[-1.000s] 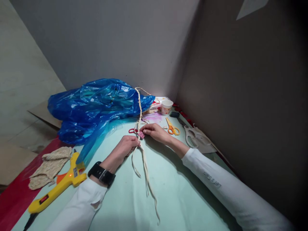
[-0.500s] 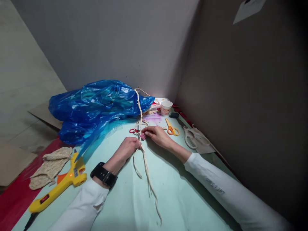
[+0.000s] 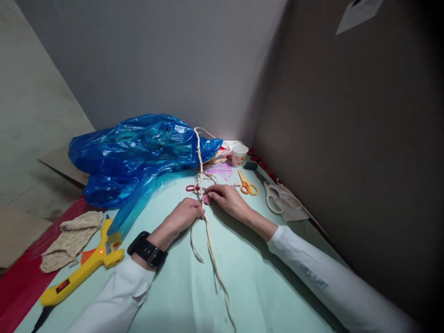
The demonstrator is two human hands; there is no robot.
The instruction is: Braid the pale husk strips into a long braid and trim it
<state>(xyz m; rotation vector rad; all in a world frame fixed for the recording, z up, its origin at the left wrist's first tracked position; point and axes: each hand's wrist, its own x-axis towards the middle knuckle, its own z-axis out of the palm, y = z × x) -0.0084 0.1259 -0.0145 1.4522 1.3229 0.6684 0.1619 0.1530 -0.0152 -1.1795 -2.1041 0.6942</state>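
A cream braided cord [image 3: 200, 155] runs from the wall corner down over the pale green table cover [image 3: 243, 277]; below my hands it splits into loose strands [image 3: 211, 245]. My left hand [image 3: 183, 213], with a black watch on the wrist, is closed on the cord where the braid ends. My right hand [image 3: 227, 198] pinches a small pink clip [image 3: 206, 199] on the cord, right next to the left hand's fingers.
A crumpled blue plastic bag [image 3: 138, 152] lies behind my left hand. A yellow glue gun [image 3: 85, 266] and a knitted cloth [image 3: 71, 238] sit at the left. Orange scissors [image 3: 248, 184], white scissors [image 3: 275, 196], red scissors handles [image 3: 191, 188] and a paper cup [image 3: 239, 154] lie near the back wall.
Both hands have stayed on the cord and the clip with only small shifts. The loose strands have swung a little to the right.
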